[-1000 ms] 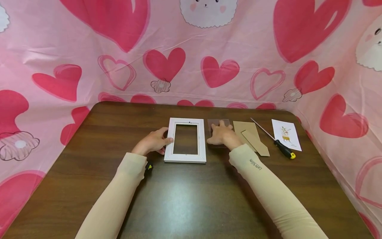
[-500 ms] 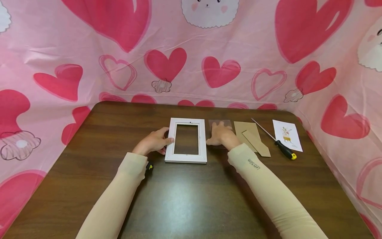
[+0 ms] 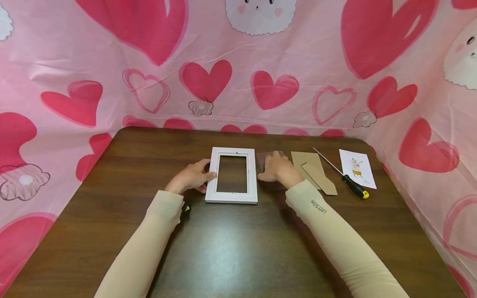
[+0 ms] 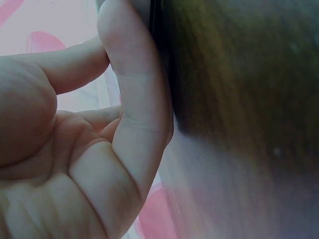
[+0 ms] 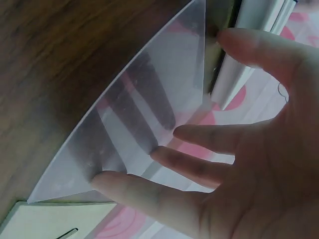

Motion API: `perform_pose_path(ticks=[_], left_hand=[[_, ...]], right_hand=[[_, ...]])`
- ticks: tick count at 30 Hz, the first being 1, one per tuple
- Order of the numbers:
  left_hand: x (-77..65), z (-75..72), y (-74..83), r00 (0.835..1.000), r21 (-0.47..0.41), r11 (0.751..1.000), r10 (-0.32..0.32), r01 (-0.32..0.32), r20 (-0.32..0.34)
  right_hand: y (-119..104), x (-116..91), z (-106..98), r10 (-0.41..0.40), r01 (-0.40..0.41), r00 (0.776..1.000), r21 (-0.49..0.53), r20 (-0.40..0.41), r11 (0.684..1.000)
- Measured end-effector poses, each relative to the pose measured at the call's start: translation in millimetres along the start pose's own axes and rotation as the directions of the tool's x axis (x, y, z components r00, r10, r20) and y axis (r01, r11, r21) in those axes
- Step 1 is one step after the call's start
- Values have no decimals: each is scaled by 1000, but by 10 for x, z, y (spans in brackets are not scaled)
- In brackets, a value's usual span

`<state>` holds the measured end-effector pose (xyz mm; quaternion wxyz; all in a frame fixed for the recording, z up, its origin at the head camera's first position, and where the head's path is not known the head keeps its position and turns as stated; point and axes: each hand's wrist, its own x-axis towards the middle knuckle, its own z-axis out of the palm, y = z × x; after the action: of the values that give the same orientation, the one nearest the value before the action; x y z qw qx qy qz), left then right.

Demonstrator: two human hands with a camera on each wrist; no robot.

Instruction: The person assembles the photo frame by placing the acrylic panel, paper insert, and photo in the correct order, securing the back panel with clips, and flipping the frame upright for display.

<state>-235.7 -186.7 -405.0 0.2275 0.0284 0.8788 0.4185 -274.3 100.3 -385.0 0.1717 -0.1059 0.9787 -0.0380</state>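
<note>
A white picture frame (image 3: 232, 198) lies flat on the brown table, its opening showing bare wood. My left hand (image 3: 191, 176) grips its left side, thumb on top. In the left wrist view the curled fingers (image 4: 142, 94) lie along the tabletop. Right of the frame is a clear plastic sheet (image 5: 149, 89), set at a slight slant. My right hand (image 3: 278, 169) is over it, with its fairly straight fingertips touching the sheet. The thumb stays apart, near the frame's edge. Part of the sheet is hidden beneath this hand in the head view.
Just right of the sheet lies a tan backing board (image 3: 303, 158) with a stand leg (image 3: 319, 178). Farther right are a screwdriver (image 3: 354, 184) with a black and yellow handle and a white card (image 3: 367, 165) with a printed plant. Pink heart-patterned cloth (image 3: 238, 82) surrounds the table.
Under my right fingers the clear sheet has turned slightly and slid a little toward the frame and toward me. Those fingers have drawn in slightly. My left hand and the frame stay put.
</note>
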Motion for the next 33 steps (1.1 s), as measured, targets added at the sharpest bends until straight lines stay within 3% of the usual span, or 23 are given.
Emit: perform_pose_path(ticks=[13, 19, 27, 33], left_hand=[[16, -23, -2, 1000, 16, 1000, 21, -21, -6], [5, -14, -7, 1000, 4, 1000, 13, -13, -3], [8, -13, -16, 1000, 12, 1000, 16, -16, -4], [4, -8, -23, 1000, 3, 1000, 8, -8, 2]], right_hand=[[-50, 19, 72, 15, -19, 997, -57, -75, 998], [-46, 0, 35, -10, 8, 996, -21, -85, 1000], [-3, -14, -69, -13, 32, 963, 65, -268, 997], [103, -64, -210, -22, 44, 946, 63, -325, 997]])
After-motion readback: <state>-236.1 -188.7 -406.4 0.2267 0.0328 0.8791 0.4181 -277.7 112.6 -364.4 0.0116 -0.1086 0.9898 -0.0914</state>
